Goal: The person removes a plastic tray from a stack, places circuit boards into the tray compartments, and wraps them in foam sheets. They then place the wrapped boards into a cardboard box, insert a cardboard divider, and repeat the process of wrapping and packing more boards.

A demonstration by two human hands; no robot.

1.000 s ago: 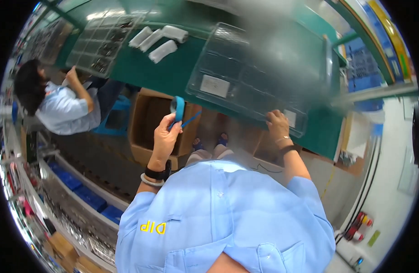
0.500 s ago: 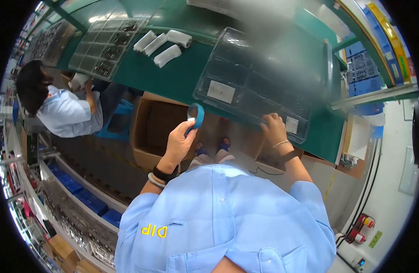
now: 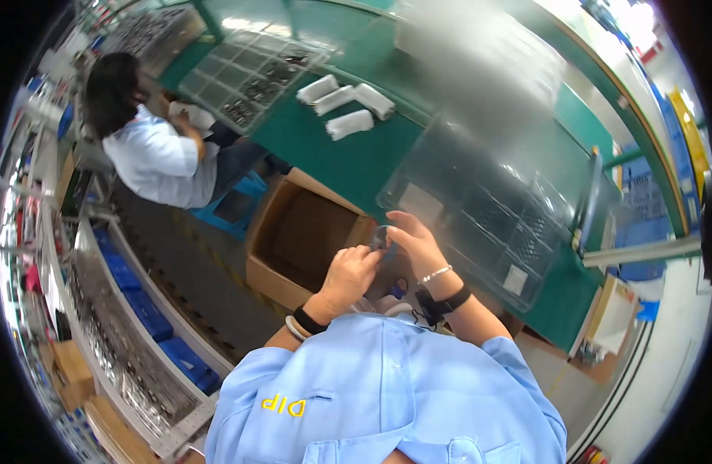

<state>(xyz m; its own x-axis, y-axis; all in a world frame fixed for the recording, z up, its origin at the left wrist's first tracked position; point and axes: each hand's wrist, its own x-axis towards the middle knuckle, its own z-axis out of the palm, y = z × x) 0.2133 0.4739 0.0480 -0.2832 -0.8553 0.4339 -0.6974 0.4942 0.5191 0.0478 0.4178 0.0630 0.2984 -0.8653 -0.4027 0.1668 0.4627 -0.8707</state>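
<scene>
Over the gap in front of the bench, my left hand (image 3: 348, 277) is closed on a roll of blue tape (image 3: 380, 238), seen small and dark between the hands. My right hand (image 3: 416, 246) meets it from the other side, its fingers and thumb curled about the roll; the exact finger contact is partly hidden. Just beyond my hands, a large clear plastic tray (image 3: 456, 224) with compartments lies on the green bench (image 3: 294, 147). White labels (image 3: 420, 203) show on its near side.
An open cardboard box (image 3: 282, 290) stands on the floor to the left. Several white wrapped rolls (image 3: 350, 124) lie on the bench near another compartment tray (image 3: 244, 77) holding parts. At far left a co-worker (image 3: 151, 147) sits on a blue stool. Shelving (image 3: 151, 340) with blue bins runs behind.
My right hand has left the clear tray's near edge and come over to the tape roll. My left hand has brought the roll toward the middle. The view has shifted.
</scene>
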